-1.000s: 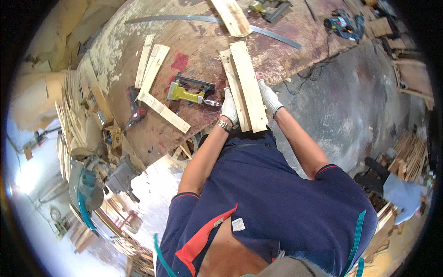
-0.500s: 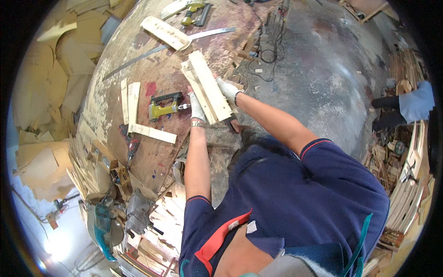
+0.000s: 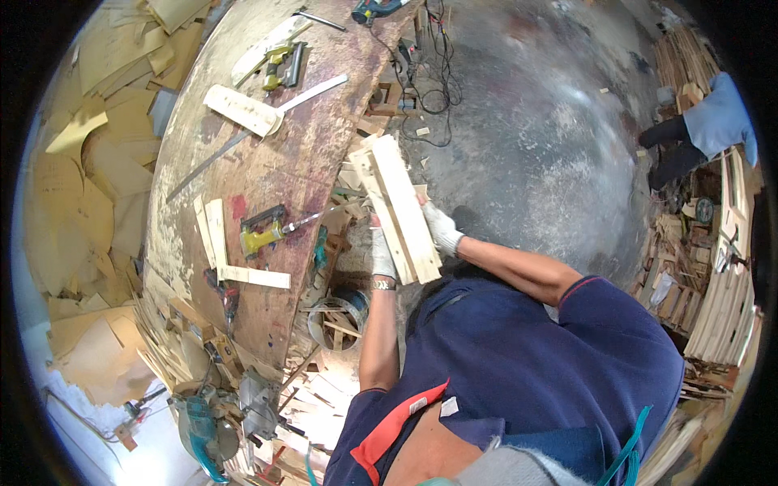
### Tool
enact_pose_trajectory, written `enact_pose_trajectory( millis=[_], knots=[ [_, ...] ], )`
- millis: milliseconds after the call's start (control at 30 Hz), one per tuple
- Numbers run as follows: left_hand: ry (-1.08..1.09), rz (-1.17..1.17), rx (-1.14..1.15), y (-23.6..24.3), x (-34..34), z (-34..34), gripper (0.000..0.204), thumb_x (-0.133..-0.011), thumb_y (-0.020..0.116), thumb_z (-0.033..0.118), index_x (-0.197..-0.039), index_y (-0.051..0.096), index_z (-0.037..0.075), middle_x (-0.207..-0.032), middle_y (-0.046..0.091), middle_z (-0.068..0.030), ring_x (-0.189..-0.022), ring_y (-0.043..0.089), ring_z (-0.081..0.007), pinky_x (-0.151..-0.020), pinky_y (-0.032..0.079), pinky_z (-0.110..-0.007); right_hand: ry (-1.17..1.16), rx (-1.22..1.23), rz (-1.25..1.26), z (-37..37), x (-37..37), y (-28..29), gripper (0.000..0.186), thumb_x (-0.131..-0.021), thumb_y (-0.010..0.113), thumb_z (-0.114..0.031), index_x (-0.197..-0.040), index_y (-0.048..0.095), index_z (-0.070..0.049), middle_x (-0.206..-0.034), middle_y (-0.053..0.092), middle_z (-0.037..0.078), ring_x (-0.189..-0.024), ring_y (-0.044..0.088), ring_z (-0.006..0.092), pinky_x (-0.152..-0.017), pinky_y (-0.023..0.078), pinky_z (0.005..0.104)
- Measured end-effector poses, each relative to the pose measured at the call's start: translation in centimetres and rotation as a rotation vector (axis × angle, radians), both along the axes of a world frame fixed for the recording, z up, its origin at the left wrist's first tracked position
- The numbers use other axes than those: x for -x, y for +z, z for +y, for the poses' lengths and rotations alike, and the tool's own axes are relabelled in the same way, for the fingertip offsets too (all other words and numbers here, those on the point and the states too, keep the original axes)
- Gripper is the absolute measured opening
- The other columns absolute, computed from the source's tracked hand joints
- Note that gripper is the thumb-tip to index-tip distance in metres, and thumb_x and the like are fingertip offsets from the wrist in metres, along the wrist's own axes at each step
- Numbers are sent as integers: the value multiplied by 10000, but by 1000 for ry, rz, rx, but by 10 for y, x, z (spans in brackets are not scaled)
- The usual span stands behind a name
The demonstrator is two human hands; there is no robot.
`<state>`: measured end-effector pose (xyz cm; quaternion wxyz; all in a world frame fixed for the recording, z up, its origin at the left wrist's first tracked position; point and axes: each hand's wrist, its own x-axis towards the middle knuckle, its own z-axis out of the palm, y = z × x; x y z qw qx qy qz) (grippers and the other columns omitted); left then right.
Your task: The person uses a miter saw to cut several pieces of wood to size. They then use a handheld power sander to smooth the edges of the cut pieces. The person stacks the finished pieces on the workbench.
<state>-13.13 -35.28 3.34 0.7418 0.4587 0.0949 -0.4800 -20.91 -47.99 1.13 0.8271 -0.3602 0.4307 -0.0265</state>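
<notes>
Both my hands, in whitish work gloves, hold a long piece built from pale wooden boards (image 3: 412, 212) by its two long sides. My left hand (image 3: 383, 253) grips its left edge near the lower end, fingers partly hidden. On the opposite side, my right hand (image 3: 440, 226) is closed around the right edge. The piece is tilted and held off the workbench (image 3: 304, 174), beyond the bench's right edge. A yellow-and-black nail gun (image 3: 261, 238) lies on the bench, left of my left hand. Beside it are narrow pale wood strips (image 3: 253, 276) and a cordless drill (image 3: 229, 301).
Farther up the bench lie another pale wooden piece (image 3: 243, 108), a long metal strip (image 3: 207, 164) and a second nail gun (image 3: 282, 66). A round bin of offcuts (image 3: 340, 316) stands below my left forearm. A teal power saw (image 3: 194, 433) is lower left. Someone in blue (image 3: 720, 117) bends at far right.
The wooden piece, in both my hands, has moved off the bench toward my body and to the right. My view has shifted, and the person at far right has moved slightly.
</notes>
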Motion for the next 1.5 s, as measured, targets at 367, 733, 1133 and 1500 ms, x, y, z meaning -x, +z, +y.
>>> enact_pose_trajectory(
  millis=[367,733,1133,1500],
  knots=[
    [-324,-32,19,-28,35,-218,898,-939,625,663,-1560,406,52,-1468,572,-122,-1296,587,-246,-1087,503,-391,-295,-7,-88,-212,79,-38,873,-935,618,-720,-1395,515,15,-1240,638,138,-1128,626,215,-958,525,349],
    [-555,-111,194,13,29,-437,1139,-789,745,747,-1598,324,65,-1496,528,-138,-1342,554,-281,-1094,505,-435,-234,257,-92,-450,109,45,1079,-943,683,-617,-1573,233,134,-1539,453,238,-1442,422,292,-1181,355,367],
    [-528,183,-299,-23,-9,-511,794,-951,667,547,-1486,464,-3,-1358,635,-157,-1187,661,-273,-1034,548,-406,-216,-30,-24,-505,69,-69,824,-959,613,-682,-1423,471,-16,-1324,592,129,-1195,586,221,-1031,489,376],
    [-346,382,-441,-121,-46,-537,719,-970,609,575,-1457,528,53,-1361,650,-135,-1179,676,-274,-1035,553,-429,126,284,130,-559,2,-149,754,-996,535,-667,-1362,565,-8,-1280,668,220,-1238,623,342,-1034,463,407]
  ],
)
